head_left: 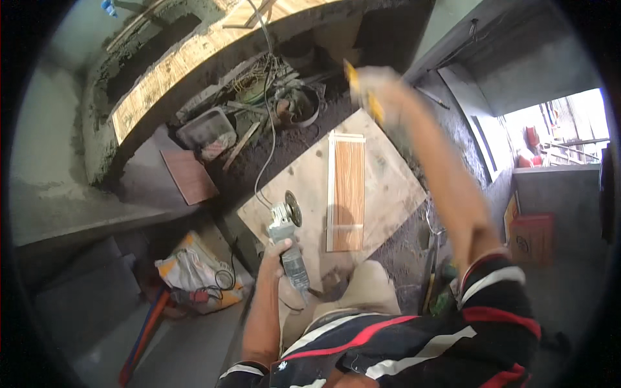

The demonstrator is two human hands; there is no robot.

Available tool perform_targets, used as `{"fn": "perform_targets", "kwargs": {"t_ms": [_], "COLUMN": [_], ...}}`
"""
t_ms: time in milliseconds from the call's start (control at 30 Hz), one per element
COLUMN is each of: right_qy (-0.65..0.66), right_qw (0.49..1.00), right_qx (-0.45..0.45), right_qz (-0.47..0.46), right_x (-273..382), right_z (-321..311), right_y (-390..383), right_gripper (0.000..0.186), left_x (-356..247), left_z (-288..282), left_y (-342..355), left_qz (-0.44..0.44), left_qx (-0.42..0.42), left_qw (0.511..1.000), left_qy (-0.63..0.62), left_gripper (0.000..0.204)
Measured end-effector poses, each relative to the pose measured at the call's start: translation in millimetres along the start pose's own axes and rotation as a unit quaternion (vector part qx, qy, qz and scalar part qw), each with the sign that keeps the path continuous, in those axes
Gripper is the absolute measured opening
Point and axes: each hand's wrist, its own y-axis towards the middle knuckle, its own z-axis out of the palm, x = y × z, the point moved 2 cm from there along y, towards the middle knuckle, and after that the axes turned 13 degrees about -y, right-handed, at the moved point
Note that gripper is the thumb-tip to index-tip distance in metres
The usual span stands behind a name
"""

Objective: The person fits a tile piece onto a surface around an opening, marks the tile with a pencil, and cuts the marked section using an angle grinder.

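Grey angle grinder with a dark round disc (295, 269) is held over the left corner of a pale wooden board (299, 173), beside a brown wood-grain rectangular tile (347, 187); its grey cord (272, 132) crosses the board's edge. The left hand (275, 253) has fingers wrapped around the grinder. The right hand (380, 85), blurred, seems closed on a yellow object (375, 108), its kind hard to make out.

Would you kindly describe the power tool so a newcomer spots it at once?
Find the large pale board in mid-picture. Near its lower-left edge, the left hand holds a grey angle grinder. The round dark disc at its upper end sets it apart from the flat wood-grained panel to its right.
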Motion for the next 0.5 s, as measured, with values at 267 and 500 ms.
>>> {"fn": "perform_targets", "kwargs": {"t_ms": [267, 500], "right_qy": [0.300, 0.213], "right_qw": [0.926, 0.918], "right_qx": [-0.228, -0.176], "right_qz": [-0.014, 0.284], "right_x": [108, -148], "right_z": [-77, 135], "right_y": [14, -182], "right_gripper": [0.043, 0.030], "left_x": [5, -1], "left_z": [-16, -16], "left_y": [2, 7], "left_qz": [-0.016, -0.034], "left_qx": [0.039, 0.042], "left_qw": [0.999, 0.998], "left_qy": [-0.034, 0.012], "left_gripper": [0.047, 0.044]}}
